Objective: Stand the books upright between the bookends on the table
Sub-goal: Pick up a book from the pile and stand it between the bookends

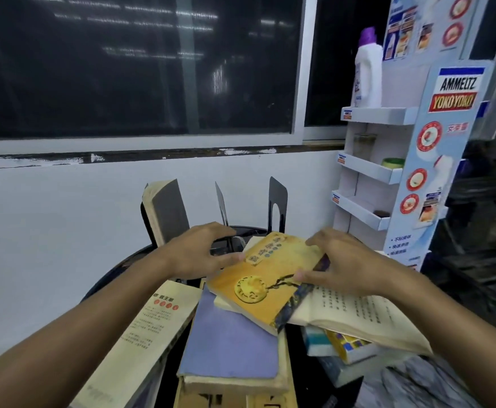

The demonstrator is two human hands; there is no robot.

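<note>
On my feed, a grey book (168,213) stands upright at the table's (108,278) back left. The left hand (202,251) is spread loosely, its thumb touching the yellow book (267,275), which lies tilted on the pile before the black bookends (277,201). The right hand (347,269) grips that book's right edge, thumb on the cover.
</note>
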